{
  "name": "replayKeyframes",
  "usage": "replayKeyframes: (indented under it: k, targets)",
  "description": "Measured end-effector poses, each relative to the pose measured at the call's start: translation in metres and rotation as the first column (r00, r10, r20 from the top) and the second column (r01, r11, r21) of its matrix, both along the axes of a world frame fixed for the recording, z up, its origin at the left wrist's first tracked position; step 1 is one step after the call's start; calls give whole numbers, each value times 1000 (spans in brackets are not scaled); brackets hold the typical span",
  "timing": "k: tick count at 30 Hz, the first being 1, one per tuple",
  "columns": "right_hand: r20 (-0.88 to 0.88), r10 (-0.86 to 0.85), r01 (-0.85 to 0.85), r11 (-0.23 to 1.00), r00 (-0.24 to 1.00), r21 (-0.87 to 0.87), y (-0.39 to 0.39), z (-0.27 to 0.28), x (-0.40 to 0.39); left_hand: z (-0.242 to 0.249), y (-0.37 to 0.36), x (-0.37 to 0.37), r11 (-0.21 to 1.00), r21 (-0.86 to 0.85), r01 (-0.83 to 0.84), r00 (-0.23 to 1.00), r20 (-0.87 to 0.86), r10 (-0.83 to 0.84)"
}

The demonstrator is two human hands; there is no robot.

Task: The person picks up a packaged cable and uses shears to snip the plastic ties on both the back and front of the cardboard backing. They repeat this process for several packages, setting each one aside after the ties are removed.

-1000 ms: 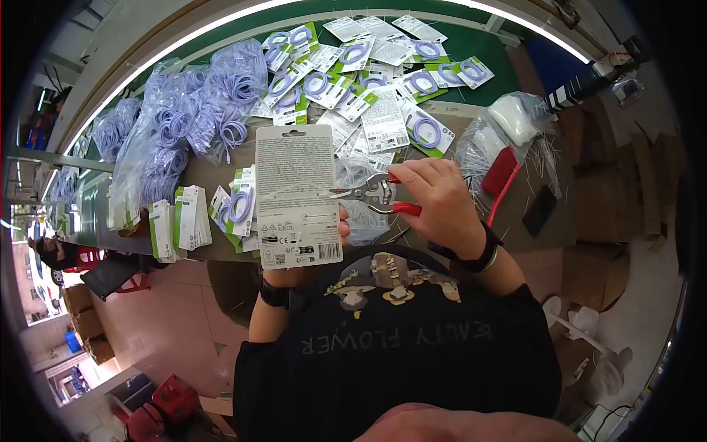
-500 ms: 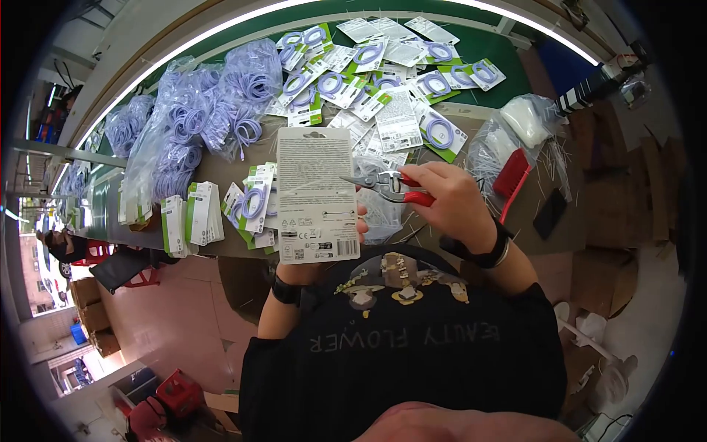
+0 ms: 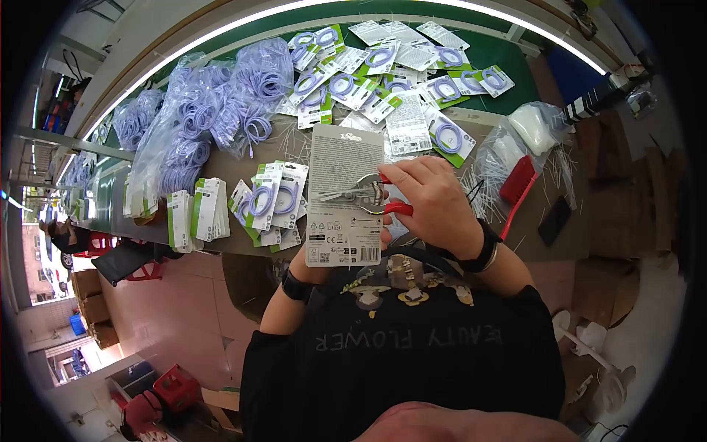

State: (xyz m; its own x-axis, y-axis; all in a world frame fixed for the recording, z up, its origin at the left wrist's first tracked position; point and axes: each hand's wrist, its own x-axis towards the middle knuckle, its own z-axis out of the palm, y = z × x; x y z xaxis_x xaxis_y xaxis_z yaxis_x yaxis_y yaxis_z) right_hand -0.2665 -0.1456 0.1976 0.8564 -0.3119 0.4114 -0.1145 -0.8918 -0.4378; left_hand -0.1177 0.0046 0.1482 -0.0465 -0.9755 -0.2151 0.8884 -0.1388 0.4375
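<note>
nearest, we find our left hand [image 3: 385, 236], mostly hidden, gripping a barcoded packaging card [image 3: 342, 158] from behind. should that hold loosen, we judge, the red-handled pliers [image 3: 359, 197] over the card could scratch it. right of the card, our right hand [image 3: 433, 200] clasps the pliers, knuckles up, fingers curled. beyond the card lie lilac cable packs [image 3: 447, 138].

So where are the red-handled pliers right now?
In the head view, the red-handled pliers are near the centre, in the right hand, with their tips over the upright printed card.
</note>
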Motion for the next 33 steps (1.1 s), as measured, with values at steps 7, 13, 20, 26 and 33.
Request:
replayKeyframes:
  k: [7, 13, 20, 26, 33]
  targets:
    - [-12, 3, -3, 1000, 1000, -1, 2, 2, 2, -9, 2, 2, 999, -12, 53, 998, -34, -54]
    - [-166, 43, 4, 963, 985, 269, -1, -8, 0, -28, 6, 9, 1000, 24, -4, 988, -155, 8]
    - [-54, 34, -32, 999, 998, 35, -5, -4, -13, -38, 0, 19, 955, -37, -294, 923, -272, 274]
    - [-49, 66, -66, 998, 997, 10, 2, -6, -10, -38, -2, 16, 967, -106, -233, 968, -124, 219]
    - [-127, 95, -81, 990, 987, 112, 0, -20, -10, -30, -3, 16, 948, -168, -271, 957, 60, 284]
